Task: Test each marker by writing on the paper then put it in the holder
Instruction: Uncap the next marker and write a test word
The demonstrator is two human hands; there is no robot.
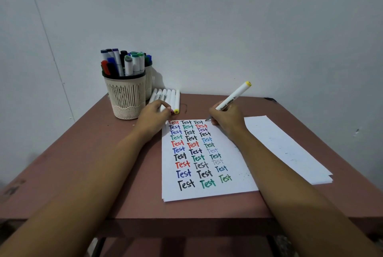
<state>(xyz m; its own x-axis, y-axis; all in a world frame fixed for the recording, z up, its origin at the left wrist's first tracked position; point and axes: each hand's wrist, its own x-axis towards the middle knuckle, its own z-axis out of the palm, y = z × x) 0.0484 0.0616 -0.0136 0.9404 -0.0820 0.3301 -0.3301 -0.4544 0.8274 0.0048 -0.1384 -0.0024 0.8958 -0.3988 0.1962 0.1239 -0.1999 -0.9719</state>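
The right hand (224,119) is closed round a white marker (234,97) in a writing grip. The fingers pinch the barrel low, near the nib, and the yellow end points up and away towards the desk's far right corner. Holding it that low gives control over the stroke, and the slant keeps the nib visible past the knuckles. The nib is touching, or just above, the paper (207,193) at its far edge, just right of the last "Test" in the top row. That is the free spot in a sheet already filled with three columns of the word, so the writing step looks about to start.

The left hand (154,117) lies on the near ends of a row of markers (169,96) on the desk (83,163), just beyond the paper's far left corner. Its fingers are bent over them, but I cannot tell whether they pinch one or only rest there. It probably steadies the row or readies the next marker.

The holder (126,97), already crowded with capped markers, stands at the far left edge beside that hand, an easy reach for the drop-off. A second holder (149,82) stands behind it. Spare sheets (286,149) lie along the right edge.
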